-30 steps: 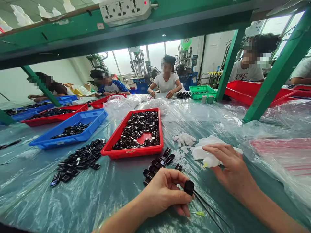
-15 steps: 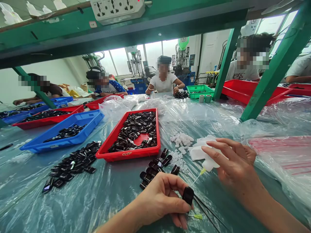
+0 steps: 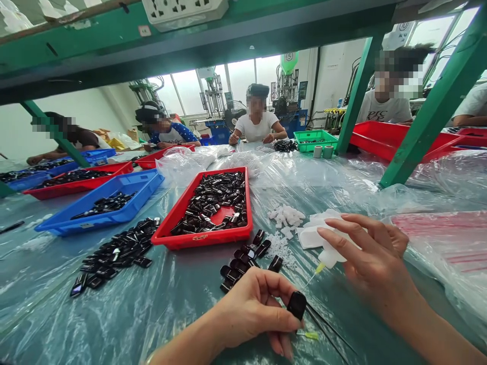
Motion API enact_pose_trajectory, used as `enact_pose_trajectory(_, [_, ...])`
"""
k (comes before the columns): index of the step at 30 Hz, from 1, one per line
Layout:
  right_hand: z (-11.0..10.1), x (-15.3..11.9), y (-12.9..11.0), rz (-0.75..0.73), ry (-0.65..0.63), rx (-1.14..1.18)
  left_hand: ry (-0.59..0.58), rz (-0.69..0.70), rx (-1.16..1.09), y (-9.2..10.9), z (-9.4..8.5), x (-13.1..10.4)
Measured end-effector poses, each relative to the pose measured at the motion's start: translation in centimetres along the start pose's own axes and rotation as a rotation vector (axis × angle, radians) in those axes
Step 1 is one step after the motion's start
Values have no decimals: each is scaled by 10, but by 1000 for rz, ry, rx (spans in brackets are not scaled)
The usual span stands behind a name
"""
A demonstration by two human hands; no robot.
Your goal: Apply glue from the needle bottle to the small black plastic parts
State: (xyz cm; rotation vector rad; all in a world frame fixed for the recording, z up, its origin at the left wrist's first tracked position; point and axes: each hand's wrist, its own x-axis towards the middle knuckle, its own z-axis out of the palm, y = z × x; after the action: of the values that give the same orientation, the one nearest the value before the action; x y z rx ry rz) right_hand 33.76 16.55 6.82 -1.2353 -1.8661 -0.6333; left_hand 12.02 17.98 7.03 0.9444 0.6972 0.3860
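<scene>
Between thumb and fingers, my left hand pinches a small glossy black plastic piece. A white squeeze bottle is gripped in my right hand, tilted so its thin needle tip with a yellow base points down toward the piece. The needle's end is close to the piece's upper edge. Dark metal tweezers run from behind the piece to the lower right; I cannot tell whether the left hand holds them. Below that hand is a second yellow needle tip. Several black pieces lie just beyond the left hand.
A red tray full of black pieces stands ahead, with a blue tray and a loose pile to its left. White crumbs lie near the bottle. A green shelf frame crosses overhead; several co-workers sit opposite.
The needle's end has drawn slightly away from the black piece. Both hands keep their grips. The whole view has shifted a little.
</scene>
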Motion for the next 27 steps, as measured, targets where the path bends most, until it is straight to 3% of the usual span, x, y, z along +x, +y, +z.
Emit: enact_pose_trajectory(27, [-2, -4, -6, -90, 40, 21, -6, -45, 3, 0, 1, 1])
